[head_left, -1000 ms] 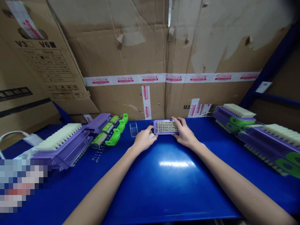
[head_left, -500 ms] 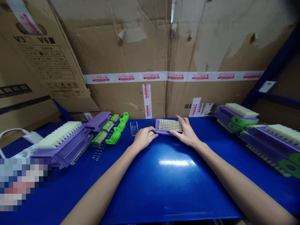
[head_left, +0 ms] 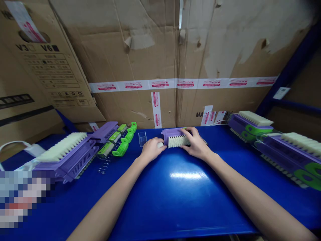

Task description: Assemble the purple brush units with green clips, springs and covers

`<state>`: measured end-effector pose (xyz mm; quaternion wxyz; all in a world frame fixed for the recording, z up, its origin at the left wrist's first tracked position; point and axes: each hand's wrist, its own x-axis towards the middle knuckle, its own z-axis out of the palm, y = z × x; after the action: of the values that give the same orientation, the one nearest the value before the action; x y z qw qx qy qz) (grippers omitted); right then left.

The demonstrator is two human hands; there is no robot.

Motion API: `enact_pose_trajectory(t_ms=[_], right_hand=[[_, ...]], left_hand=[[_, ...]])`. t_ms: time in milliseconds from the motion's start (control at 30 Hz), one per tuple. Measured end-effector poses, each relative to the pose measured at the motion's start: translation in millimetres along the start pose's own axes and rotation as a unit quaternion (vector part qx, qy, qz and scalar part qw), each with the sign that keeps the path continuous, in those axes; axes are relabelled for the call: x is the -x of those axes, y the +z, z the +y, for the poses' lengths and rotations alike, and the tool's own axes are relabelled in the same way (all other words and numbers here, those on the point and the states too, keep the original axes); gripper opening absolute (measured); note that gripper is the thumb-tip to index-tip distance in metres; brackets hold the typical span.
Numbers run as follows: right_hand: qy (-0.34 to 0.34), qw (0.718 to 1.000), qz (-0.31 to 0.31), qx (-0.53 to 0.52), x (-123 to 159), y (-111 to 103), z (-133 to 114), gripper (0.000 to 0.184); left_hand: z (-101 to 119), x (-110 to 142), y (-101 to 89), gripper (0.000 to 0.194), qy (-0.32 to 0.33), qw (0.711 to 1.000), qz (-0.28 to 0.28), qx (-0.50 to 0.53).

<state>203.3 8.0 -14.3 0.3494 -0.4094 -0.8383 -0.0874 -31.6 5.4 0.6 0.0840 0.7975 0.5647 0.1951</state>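
Note:
My right hand [head_left: 198, 144] grips a purple brush [head_left: 173, 132] with pale bristles, fingers on its upper side and thumb at the lower front. The bristles face me, and the right end is partly hidden by the hand. Beside the brush's left end, my left hand [head_left: 153, 149] is closed around a small whitish rounded thing [head_left: 159, 145], whose kind I cannot make out. That hand's fingertips come close to the brush; whether they touch it I cannot tell. A small clear plastic box [head_left: 142, 139] stands just left of the left hand.
On the left of the blue table [head_left: 185, 207] lie a purple brush assembly [head_left: 60, 162], several bright green clips [head_left: 122, 147] and small springs [head_left: 102, 165]. More purple-and-green brushes [head_left: 253, 124] stand at right. Cardboard [head_left: 130, 60] walls the back. A white plug [head_left: 35, 150] sits far left.
The brush has been tipped by my right hand, so its bristles, facing up before, now face me and its purple side is on top. My left hand still holds the whitish thing.

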Motion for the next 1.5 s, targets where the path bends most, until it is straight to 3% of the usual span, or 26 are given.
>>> enact_pose_trajectory(t_ms=[133,400,633,900,1167,1367,1500], right_hand=[[-0.002,1.0,0.008,0.003,-0.6,-2.8,-5.9,0.067],[0.094,0.99,0.079,-0.069,1.6,2.4,3.3,0.044],[0.142,0.979,0.046,-0.139,-1.1,3.3,3.5,0.038],[0.171,0.964,0.035,-0.202,-2.4,5.7,10.5,0.034],[0.191,0.96,0.033,-0.202,-2.8,6.3,9.9,0.038],[0.203,0.956,0.022,-0.209,-2.3,4.8,7.5,0.04],[0.21,0.954,0.019,-0.211,-2.4,4.0,6.6,0.042]], left_hand=[[1.2,1.1,-1.3,0.021,0.013,1.0,-0.011,-0.02],[-7.6,-2.2,0.1,0.032,0.042,0.998,0.011,0.05],[-18.2,-4.1,-11.0,0.028,-0.013,0.994,0.02,0.109],[-13.0,-3.9,-4.6,0.028,-0.068,0.974,0.091,0.194],[-19.2,-13.3,18.6,0.03,-0.059,0.919,0.138,0.364],[-21.5,-15.3,21.4,0.04,-0.076,0.862,0.082,0.495],[-21.1,-14.1,18.0,0.04,-0.087,0.847,0.068,0.52]])
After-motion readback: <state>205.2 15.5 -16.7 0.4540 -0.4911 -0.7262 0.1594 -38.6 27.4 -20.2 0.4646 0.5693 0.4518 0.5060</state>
